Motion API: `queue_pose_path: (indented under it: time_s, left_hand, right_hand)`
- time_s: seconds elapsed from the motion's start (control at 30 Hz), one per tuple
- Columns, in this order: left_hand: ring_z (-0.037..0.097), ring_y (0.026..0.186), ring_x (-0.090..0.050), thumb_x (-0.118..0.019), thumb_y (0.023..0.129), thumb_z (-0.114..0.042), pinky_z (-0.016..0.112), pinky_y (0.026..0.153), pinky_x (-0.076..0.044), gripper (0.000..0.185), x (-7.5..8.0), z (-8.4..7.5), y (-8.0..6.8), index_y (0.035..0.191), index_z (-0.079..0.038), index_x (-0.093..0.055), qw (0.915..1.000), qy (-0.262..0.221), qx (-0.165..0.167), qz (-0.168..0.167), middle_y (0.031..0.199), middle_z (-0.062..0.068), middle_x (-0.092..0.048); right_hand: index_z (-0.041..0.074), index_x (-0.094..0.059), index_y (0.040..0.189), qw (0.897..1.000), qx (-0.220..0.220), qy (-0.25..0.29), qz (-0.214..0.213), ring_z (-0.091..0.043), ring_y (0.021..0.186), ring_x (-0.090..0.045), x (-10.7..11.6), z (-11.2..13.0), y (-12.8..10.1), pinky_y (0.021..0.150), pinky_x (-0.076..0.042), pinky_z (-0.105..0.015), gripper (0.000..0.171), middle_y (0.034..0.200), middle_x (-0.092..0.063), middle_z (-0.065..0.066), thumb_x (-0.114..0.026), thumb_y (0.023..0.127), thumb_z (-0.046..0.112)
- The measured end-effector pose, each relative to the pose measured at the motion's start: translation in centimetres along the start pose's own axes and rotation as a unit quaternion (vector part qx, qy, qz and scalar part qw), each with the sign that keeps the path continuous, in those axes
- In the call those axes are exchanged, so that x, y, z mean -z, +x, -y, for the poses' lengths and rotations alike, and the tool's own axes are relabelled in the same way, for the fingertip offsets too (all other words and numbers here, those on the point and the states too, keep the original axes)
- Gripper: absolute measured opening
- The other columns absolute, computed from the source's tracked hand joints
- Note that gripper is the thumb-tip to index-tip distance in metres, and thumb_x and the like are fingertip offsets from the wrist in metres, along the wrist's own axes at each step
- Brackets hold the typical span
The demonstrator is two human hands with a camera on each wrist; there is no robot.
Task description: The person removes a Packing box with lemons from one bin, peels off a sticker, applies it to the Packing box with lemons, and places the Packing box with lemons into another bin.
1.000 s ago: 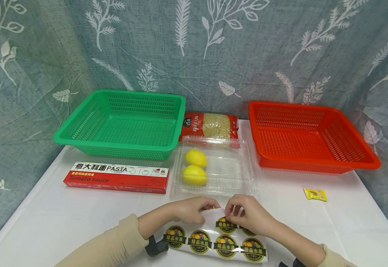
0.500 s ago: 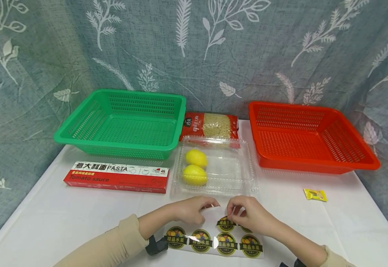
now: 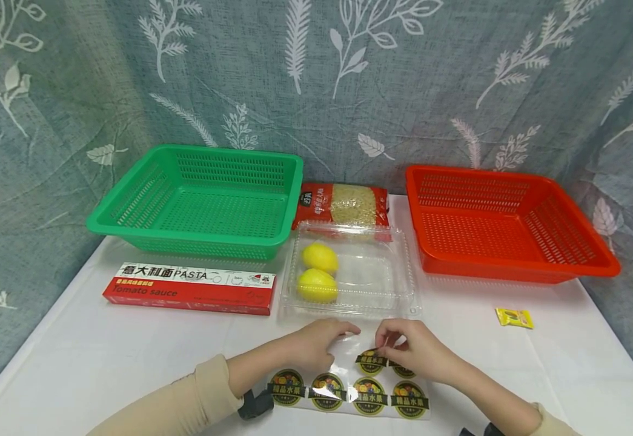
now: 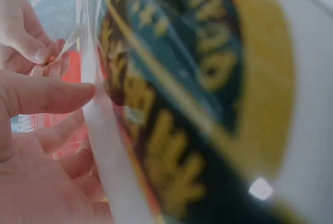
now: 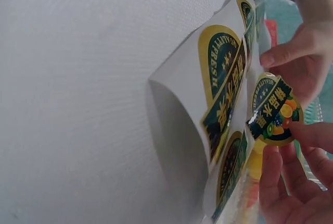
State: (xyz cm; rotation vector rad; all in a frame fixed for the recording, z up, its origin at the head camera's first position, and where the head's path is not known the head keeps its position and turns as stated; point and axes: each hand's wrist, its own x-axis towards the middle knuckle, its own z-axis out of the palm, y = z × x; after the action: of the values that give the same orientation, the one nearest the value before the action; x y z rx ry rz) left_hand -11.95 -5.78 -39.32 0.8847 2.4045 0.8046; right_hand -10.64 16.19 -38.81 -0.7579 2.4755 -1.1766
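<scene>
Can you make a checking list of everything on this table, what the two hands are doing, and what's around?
Surface: white table cover, slightly creased.
Job's things: glossy sheet of round fruit stickers; one round sticker half peeled.
Clutter: green plastic basket, red plastic basket, red pasta box, clear plastic clamshell holding two yellow lemons, grain bag, small yellow sachet.
Grips: left hand holds sheet; right hand pinches peeled sticker.
Cables: nothing seen.
Surroundings: grey-blue leaf-print curtain.
</scene>
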Motion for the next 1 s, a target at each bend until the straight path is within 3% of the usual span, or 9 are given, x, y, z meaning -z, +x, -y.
queue_pose_path:
  time_s: [0.13, 0.37, 0.5, 0.77, 1.0]
  left_hand:
    - [0.023, 0.107, -0.048, -0.062, 0.065, 0.007, 0.044, 0.083, -0.043, 0.064, -0.3, -0.2, -0.3, 0.126, -0.012, -0.051, 0.9996, 0.022, 0.015, -0.014, 0.11, 0.006, -0.054]
    - [0.021, 0.102, -0.046, -0.061, 0.065, 0.007, 0.036, 0.073, -0.037, 0.064, -0.1, -0.6, -0.7, 0.125, -0.015, -0.052, 0.999, 0.027, 0.028, -0.021, 0.105, 0.001, -0.053]
    - [0.022, 0.103, -0.046, -0.061, 0.069, 0.005, 0.036, 0.073, -0.038, 0.059, -0.1, -0.5, -0.8, 0.124, -0.015, -0.053, 0.9986, 0.04, 0.027, -0.023, 0.106, 0.001, -0.053]
    - [0.02, 0.108, -0.044, -0.064, 0.081, -0.015, 0.039, 0.078, -0.036, 0.041, 0.5, -0.7, -1.3, 0.121, -0.017, -0.056, 0.9982, 0.041, 0.029, -0.032, 0.113, 0.0, -0.053]
    - [0.015, 0.106, -0.049, -0.062, 0.086, -0.019, 0.043, 0.084, -0.037, 0.03, 0.7, -0.9, -1.3, 0.115, -0.014, -0.058, 0.9992, -0.01, 0.001, -0.04, 0.108, -0.004, -0.057]
  right_hand:
    - [0.013, -0.059, 0.079, 1.0, -0.004, 0.007, -0.002, -0.007, 0.074, -0.055, 0.1, -0.1, -0.2, 0.061, -0.051, -0.024, 0.013, 0.079, -0.061, 0.003, -0.065, 0.08, 0.001]
    - [0.013, -0.06, 0.082, 1.0, -0.011, 0.018, -0.012, -0.007, 0.074, -0.054, 0.3, -0.4, -0.4, 0.06, -0.05, -0.024, 0.01, 0.08, -0.059, 0.005, -0.064, 0.082, 0.003]
    - [0.012, -0.061, 0.084, 0.999, -0.016, 0.028, -0.013, -0.008, 0.075, -0.054, 0.5, -0.4, -0.4, 0.061, -0.05, -0.024, 0.008, 0.083, -0.059, 0.004, -0.063, 0.083, 0.004]
    - [0.008, -0.061, 0.086, 0.998, -0.016, 0.067, -0.013, -0.011, 0.075, -0.055, 0.8, 0.0, -0.3, 0.066, -0.051, -0.026, 0.006, 0.084, -0.06, -0.003, -0.061, 0.084, 0.002]
    - [0.006, -0.062, 0.088, 0.996, -0.019, 0.089, -0.01, -0.011, 0.076, -0.055, 0.9, 0.3, -0.2, 0.068, -0.05, -0.026, 0.004, 0.086, -0.061, -0.003, -0.061, 0.084, 0.004]
